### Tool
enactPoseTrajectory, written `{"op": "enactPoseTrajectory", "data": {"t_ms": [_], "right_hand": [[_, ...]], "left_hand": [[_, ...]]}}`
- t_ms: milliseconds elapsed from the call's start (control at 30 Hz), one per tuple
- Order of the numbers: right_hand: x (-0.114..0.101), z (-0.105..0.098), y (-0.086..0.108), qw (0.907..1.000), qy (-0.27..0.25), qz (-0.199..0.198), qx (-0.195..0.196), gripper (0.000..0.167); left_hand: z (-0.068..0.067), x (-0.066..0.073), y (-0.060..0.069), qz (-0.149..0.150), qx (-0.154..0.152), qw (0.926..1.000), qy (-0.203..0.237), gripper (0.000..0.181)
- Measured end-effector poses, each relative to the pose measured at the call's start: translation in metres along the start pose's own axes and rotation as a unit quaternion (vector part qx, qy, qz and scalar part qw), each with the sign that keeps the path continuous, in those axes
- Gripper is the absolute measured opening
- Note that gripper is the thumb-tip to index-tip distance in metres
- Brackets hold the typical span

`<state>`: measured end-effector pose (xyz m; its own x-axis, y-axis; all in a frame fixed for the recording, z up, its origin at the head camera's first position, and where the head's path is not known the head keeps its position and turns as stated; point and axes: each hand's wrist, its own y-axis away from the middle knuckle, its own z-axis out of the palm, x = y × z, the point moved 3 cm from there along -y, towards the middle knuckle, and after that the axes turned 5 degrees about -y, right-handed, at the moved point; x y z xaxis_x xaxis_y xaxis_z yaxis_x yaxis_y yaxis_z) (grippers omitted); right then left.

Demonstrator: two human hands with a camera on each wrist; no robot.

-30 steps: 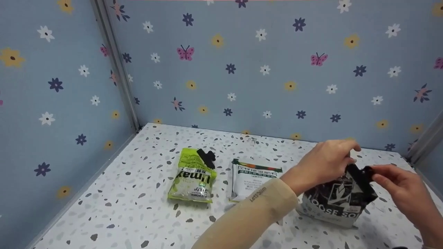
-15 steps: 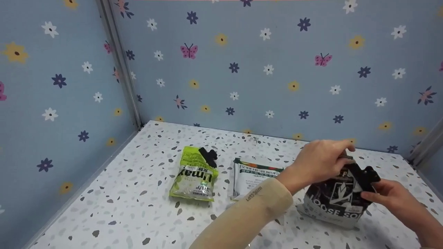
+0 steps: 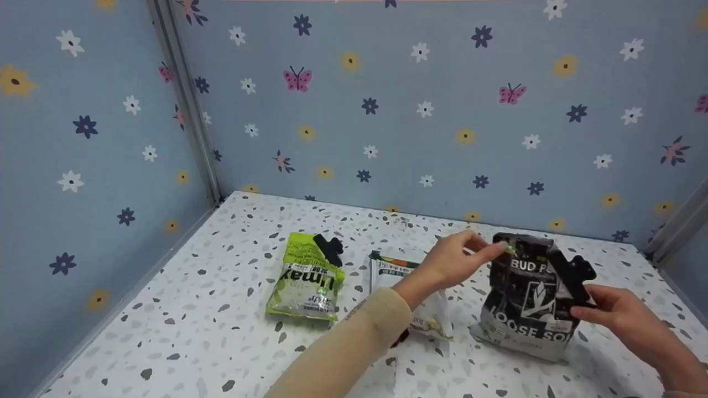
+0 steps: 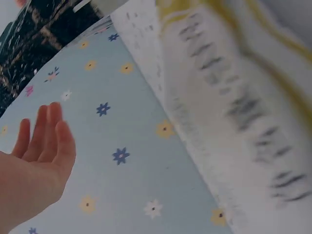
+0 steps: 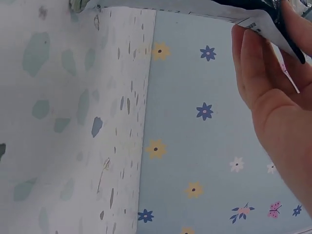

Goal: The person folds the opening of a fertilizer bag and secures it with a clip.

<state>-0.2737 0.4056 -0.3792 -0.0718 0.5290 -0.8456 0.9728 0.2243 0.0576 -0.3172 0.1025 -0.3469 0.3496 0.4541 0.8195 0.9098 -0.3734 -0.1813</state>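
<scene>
A black and white bag (image 3: 525,331) lettered "LOOSE SO", the rest cut off, stands at the right in the head view. A black bag clip (image 3: 574,276) sits slanted across its top right corner. My right hand (image 3: 630,318) pinches the bag's right edge just below the clip; the right wrist view has thumb and fingers on both sides of that edge. At the bag's upper left is my left hand (image 3: 453,260), its fingertips at or very near the bag. The left wrist view shows the left hand (image 4: 44,156) with extended fingers; its thumb is hidden.
A green bag (image 3: 307,282) with a black clip (image 3: 329,250) lies to the left. Between the bags lies a white packet (image 3: 437,315), partly covered by my left forearm. Flowered panels (image 3: 354,121) rise behind and to the left of the speckled table (image 3: 221,331).
My left hand has let go of the bag's top and moved left. The bag's upper part now stands more open to view. My right hand has shifted from the clip to the bag's edge below.
</scene>
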Motion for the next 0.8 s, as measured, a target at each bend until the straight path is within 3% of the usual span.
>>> {"op": "enactPoseTrajectory", "data": {"t_ms": [167, 367, 500, 633, 800], "right_hand": [[0.005, 0.0, -0.004, 0.9998, -0.014, 0.009, -0.005, 0.065], [0.011, 0.005, -0.012, 0.9982, -0.051, 0.032, 0.001, 0.083], [0.015, 0.007, -0.017, 0.9976, -0.063, 0.026, 0.015, 0.081], [0.018, 0.006, -0.02, 0.9967, -0.075, 0.023, 0.022, 0.08], [0.024, 0.009, -0.027, 0.9949, -0.094, 0.031, 0.019, 0.082]], "left_hand": [[0.009, -0.019, 0.012, -0.057, -0.054, 0.9963, 0.034, 0.042], [0.019, -0.029, 0.017, -0.072, -0.104, 0.9861, 0.107, 0.027], [0.028, -0.03, 0.017, -0.09, -0.096, 0.9849, 0.113, 0.025], [0.037, -0.033, 0.015, -0.136, -0.072, 0.9842, 0.088, 0.039], [0.047, -0.039, 0.01, -0.176, -0.094, 0.9715, 0.128, 0.058]]}}
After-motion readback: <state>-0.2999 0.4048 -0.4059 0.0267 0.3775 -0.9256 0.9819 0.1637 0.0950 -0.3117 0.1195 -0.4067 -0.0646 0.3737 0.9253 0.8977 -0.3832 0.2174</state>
